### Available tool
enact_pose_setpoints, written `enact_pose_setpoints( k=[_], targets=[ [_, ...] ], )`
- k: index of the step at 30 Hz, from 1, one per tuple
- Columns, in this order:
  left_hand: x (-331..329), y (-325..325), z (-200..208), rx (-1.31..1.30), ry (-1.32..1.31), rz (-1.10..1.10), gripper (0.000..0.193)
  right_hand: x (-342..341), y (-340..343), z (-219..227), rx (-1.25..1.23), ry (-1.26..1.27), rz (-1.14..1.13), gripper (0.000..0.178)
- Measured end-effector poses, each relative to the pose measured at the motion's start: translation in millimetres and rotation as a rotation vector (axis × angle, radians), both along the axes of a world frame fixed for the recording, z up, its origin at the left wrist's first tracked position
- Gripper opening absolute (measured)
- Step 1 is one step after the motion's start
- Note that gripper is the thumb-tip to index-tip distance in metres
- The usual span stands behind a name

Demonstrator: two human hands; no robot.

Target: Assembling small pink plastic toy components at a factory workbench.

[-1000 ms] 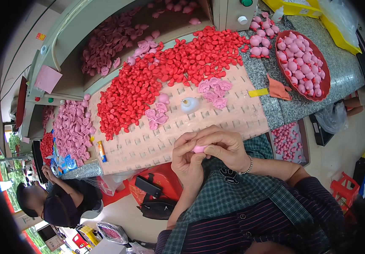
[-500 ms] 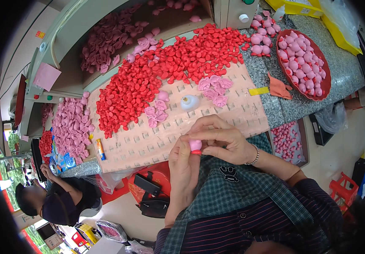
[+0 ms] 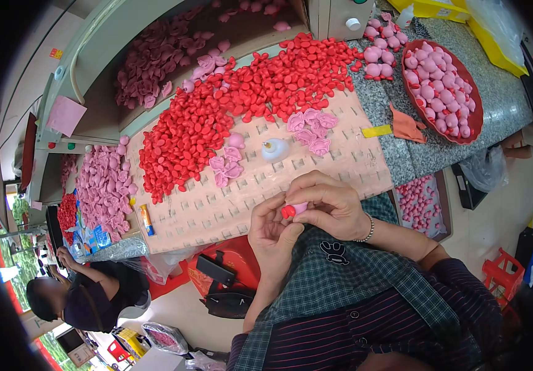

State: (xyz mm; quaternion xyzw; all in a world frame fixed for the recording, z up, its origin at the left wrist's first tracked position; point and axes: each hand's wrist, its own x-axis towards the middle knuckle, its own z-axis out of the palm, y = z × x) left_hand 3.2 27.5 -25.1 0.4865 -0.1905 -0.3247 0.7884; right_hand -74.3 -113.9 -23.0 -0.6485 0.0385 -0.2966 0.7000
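Between my hands, just past the near edge of the work mat, is a small pink toy figure [image 3: 301, 207] with red foot pieces [image 3: 289, 211] at one end. My right hand [image 3: 334, 207] pinches its pink body between thumb and fingers. From the other side, the bent fingers and thumb of my left hand [image 3: 269, 238] close around the red end. A white squeeze bottle [image 3: 275, 151] with a thin metal tip stands beyond my hands. Small groups of pink shell pieces [image 3: 313, 130] and a single pink ball [image 3: 236, 140] lie near it.
Heaped red pieces [image 3: 186, 136] cover the mat's [image 3: 248, 213] far side. A red basket [image 3: 478, 123] of pink figures stands at right, beside an orange cloth [image 3: 407, 127]. An orange tube [image 3: 147, 220] and pink pieces [image 3: 101, 185] lie left. Another person [image 3: 96, 290] works further left.
The toy figure has turned from upright, red end down, to lying sideways with its red end toward my left hand. My left fingers have shifted from its side to that end.
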Motion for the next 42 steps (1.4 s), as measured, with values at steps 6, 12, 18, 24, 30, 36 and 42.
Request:
enact_pose_setpoints(
  k=[6,12,18,24,30,36,42],
  targets=[
    [-3,2,-13,-0.018,-0.031,-0.004,0.053,-4,0,-1,-0.195,0.027,-0.090,0.030],
    [-7,-3,-19,-0.080,0.043,0.070,0.047,-5,1,-4,-0.211,-0.019,-0.119,0.029],
    [-12,-8,-13,0.077,-0.191,0.148,0.039,-5,4,-20,0.981,-0.029,0.203,0.024],
    [-7,-30,4,0.180,-0.567,0.228,0.034,-4,7,-25,1.269,0.018,0.189,0.033],
    [-11,-38,8,0.143,-0.495,0.223,0.027,-2,7,-25,1.282,-0.062,0.256,0.031],
    [-11,-39,3,0.112,-0.455,0.198,0.021,0,12,-25,1.287,-0.070,0.220,0.031],
    [-12,-42,3,0.115,-0.449,0.250,0.022,-1,7,-43,1.241,-0.231,0.405,0.028]
  ],
)
